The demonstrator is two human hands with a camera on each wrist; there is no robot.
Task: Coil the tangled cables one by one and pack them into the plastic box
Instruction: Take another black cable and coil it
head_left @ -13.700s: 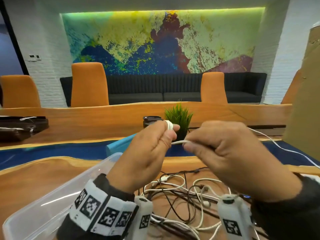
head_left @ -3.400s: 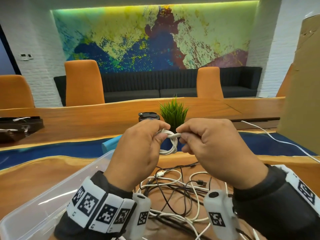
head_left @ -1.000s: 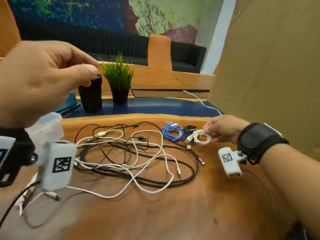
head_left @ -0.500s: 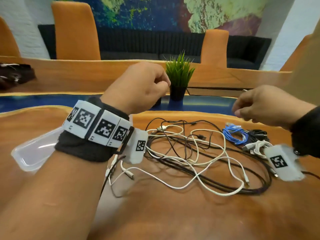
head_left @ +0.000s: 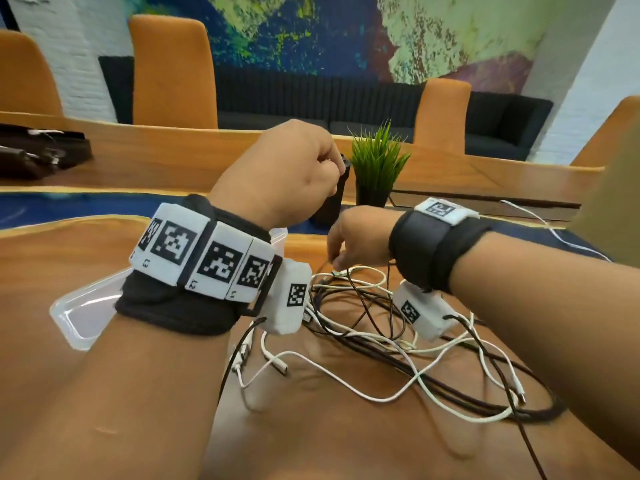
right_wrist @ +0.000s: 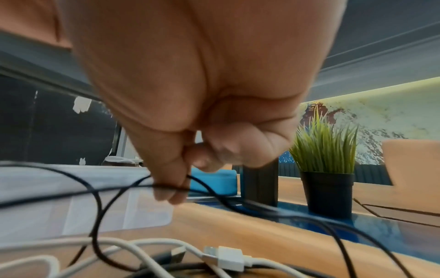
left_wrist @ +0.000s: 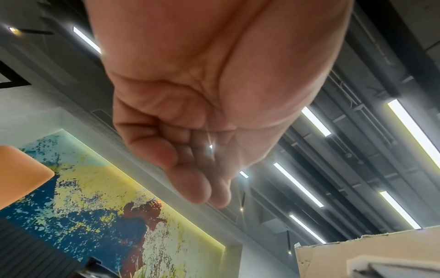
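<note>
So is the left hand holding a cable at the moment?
No: in the left wrist view the left hand has its fingers loosely curled with nothing in them, while the right hand pinches a thin black cable.

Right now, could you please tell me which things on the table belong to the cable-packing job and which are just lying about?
Part of the job:
- right hand, pinching a thin black cable
- left hand, raised, holding nothing
- tangle of white and black cables
- clear plastic box

Just lying about:
- potted grass plant
- black cylinder
- orange chairs
- cardboard sheet
</note>
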